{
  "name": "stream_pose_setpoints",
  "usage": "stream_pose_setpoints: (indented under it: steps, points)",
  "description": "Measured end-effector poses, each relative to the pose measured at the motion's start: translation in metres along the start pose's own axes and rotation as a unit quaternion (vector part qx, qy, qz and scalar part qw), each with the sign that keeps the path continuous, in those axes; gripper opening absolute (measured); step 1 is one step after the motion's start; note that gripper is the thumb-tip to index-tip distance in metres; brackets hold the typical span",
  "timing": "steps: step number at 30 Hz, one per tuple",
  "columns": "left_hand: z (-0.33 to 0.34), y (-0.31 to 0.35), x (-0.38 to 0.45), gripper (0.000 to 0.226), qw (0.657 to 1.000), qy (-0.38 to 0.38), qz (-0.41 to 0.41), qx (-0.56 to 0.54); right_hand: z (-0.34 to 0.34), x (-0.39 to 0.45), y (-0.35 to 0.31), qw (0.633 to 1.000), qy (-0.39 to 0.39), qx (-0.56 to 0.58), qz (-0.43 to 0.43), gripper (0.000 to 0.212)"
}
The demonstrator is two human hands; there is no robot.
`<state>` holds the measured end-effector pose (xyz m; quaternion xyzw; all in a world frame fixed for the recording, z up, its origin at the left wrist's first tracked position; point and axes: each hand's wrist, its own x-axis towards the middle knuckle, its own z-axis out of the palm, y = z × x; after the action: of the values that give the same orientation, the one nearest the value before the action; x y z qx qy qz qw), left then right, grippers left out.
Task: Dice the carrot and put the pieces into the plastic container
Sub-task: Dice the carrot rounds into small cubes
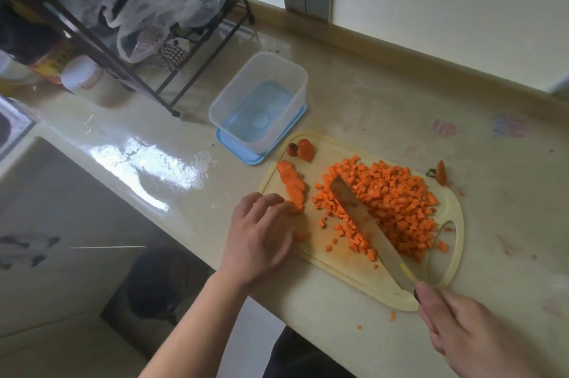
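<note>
Diced carrot (389,206) lies heaped on the yellow cutting board (348,266), reaching toward its right rim. The left hand (261,236) curls its fingers onto the carrot slices (292,185) at the board's left edge. The right hand (471,331) grips the knife (366,228), blade flat against the heap. The plastic container (261,100) stands empty just beyond the board, on its blue lid (229,146).

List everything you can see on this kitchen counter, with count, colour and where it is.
diced carrot: one heap, orange, middle of board
carrot slices: one row, orange, board's left edge
carrot ends: two, orange, board's far corner
carrot top: one, orange, counter beyond board
cutting board: one, pale yellow, counter front
knife: one, steel, across the dice
plastic container: one, clear, empty, on blue lid
rack: one, dark, far left
left hand: on slices
right hand: grips knife
</note>
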<state>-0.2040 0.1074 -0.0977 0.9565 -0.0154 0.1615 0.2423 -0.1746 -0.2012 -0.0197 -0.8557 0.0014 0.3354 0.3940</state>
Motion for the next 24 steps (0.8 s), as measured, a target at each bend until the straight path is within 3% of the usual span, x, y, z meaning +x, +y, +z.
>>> stream_pose_setpoints:
  steps: [4,11,15,20,24]
  points:
    - [-0.004,-0.008,0.000,0.043,0.996,-0.079,0.007,-0.030,0.002,-0.002,-0.002,1.000,-0.010,-0.012,0.010,0.056]
    - [0.003,0.002,-0.005,0.024,0.992,-0.080,0.073,-0.068,0.006,-0.003,0.003,1.000,-0.011,0.007,0.013,0.069]
    - [0.008,0.007,-0.012,0.024,0.989,-0.092,0.083,-0.079,0.005,-0.003,0.000,1.000,-0.013,-0.012,0.006,0.058]
    - [0.007,0.014,-0.011,0.024,0.989,-0.096,0.048,-0.103,0.008,-0.006,-0.003,1.000,-0.014,-0.005,0.014,0.057]
    - [0.000,0.011,-0.002,0.024,0.992,-0.050,0.040,-0.105,0.005,-0.008,-0.005,1.000,-0.022,0.000,0.013,0.050]
